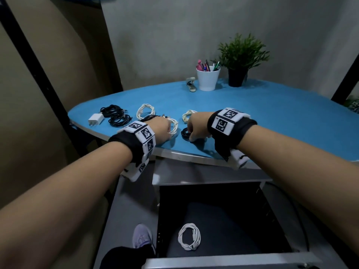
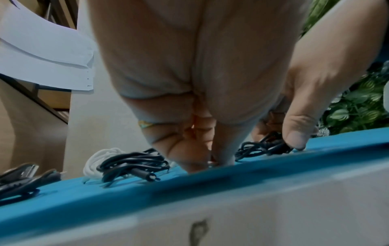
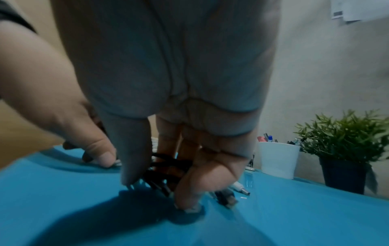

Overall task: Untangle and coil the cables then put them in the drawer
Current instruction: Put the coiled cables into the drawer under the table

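Observation:
On the blue table (image 1: 272,117) my right hand (image 1: 191,131) grips a small black cable coil (image 1: 184,134); in the right wrist view its fingers (image 3: 187,188) curl round the black loops (image 3: 166,168). My left hand (image 1: 165,127) lies curled over a white cable coil (image 1: 173,125), fingertips (image 2: 195,164) down on the table, thumb by a black cable (image 2: 263,146). Its hold is mostly hidden. A cream coil (image 1: 188,114), a white coil (image 1: 145,110) and black cables (image 1: 116,116) lie further back. One white coil (image 1: 189,236) lies in the open drawer (image 1: 213,263).
A white charger plug (image 1: 95,119) sits at the table's left end. A white cup of pens (image 1: 207,78), a stapler (image 1: 191,85) and a potted plant (image 1: 240,61) stand at the back. The drawer is below the table's front edge, a shoe (image 1: 141,237) beside it.

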Available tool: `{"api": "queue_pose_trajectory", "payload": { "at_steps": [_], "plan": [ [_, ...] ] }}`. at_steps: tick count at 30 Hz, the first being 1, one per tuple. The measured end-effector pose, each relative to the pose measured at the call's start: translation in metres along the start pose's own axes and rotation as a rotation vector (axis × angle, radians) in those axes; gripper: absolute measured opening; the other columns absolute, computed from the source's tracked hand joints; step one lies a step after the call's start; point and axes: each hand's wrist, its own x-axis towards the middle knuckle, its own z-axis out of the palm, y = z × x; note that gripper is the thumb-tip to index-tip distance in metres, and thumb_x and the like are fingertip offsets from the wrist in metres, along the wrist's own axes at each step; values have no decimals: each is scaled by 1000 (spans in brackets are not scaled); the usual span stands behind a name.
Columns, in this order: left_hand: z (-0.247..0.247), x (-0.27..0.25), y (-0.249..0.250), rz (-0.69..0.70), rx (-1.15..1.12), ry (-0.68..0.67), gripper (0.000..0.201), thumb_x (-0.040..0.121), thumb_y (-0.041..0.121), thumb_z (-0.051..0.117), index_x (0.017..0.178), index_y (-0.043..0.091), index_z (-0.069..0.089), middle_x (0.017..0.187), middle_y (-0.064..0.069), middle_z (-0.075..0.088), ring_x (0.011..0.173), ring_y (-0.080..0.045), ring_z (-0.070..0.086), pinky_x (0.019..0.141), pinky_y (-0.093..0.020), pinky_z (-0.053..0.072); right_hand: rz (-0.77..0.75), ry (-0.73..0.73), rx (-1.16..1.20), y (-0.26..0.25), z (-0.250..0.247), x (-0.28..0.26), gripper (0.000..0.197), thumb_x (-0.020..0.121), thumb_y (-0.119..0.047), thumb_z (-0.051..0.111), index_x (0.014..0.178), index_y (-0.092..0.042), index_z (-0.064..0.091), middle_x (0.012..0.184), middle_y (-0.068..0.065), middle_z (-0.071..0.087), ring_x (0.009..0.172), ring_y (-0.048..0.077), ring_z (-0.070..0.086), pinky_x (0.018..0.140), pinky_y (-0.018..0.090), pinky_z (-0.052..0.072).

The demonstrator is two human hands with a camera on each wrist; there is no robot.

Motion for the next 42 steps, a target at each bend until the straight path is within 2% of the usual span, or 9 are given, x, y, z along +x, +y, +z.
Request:
{"api": "queue_pose_trajectory", "payload": {
  "at_steps": [4,10,13,18,27,30,35,38,42],
  "plan": [
    [-13,-36,-2,73,-98,39,14,90,22,50,89,10,56,93,-9,60,82,-23,53,67,-28,38,-48,5,200,11,5,-33,23,86,-30,63,99,-12,68,85,5,67,73,20,60,57,24,43],
    [-23,-113,21,255,-190,-157,5,86,28,60,87,23,59,63,13,54,55,7,50,51,-8,36,-165,-99,379,14,28,-113,13,80,-35,70,88,-26,66,84,1,72,78,20,65,71,27,48],
    [5,-123,36,292,-182,-311,6,84,30,61,86,25,59,60,13,57,55,2,50,52,-11,36,-158,-230,401,14,54,-125,15,78,-34,72,88,-26,67,82,2,73,80,21,67,73,29,51],
    [81,-103,64,308,-35,-513,8,84,30,57,85,23,58,90,-1,68,75,-16,55,65,-26,42,-119,-411,278,15,118,-105,13,75,-28,74,74,-23,62,84,6,72,77,23,65,68,29,49],
    [163,-48,105,374,175,-553,26,67,35,63,79,12,66,72,-6,65,68,-29,64,68,-37,58,-2,-552,53,29,201,-62,20,80,-22,67,97,-11,69,75,0,64,66,18,58,68,27,51],
    [172,-32,114,393,155,-569,32,58,42,60,71,13,65,61,-3,61,61,-29,63,63,-37,58,53,-578,9,41,210,-52,13,79,-25,69,87,-15,68,68,0,60,64,19,56,63,26,48],
    [184,-28,127,455,136,-614,26,68,34,67,78,10,68,74,-9,67,69,-31,65,67,-35,57,26,-601,18,53,228,-43,21,82,-23,65,65,-15,57,65,1,56,60,18,51,64,28,48],
    [200,-29,129,489,110,-747,26,78,31,67,88,8,71,87,-11,71,77,-30,65,72,-30,56,-69,-730,90,54,235,-44,11,88,-3,57,89,-4,68,60,-8,60,54,7,57,54,16,50],
    [207,-32,128,452,-32,-911,27,78,15,73,104,7,71,92,-7,69,65,-9,58,62,-18,48,-136,-827,93,48,227,-46,30,90,4,45,110,-1,67,67,-7,57,57,10,51,41,8,40]
  ]
}}
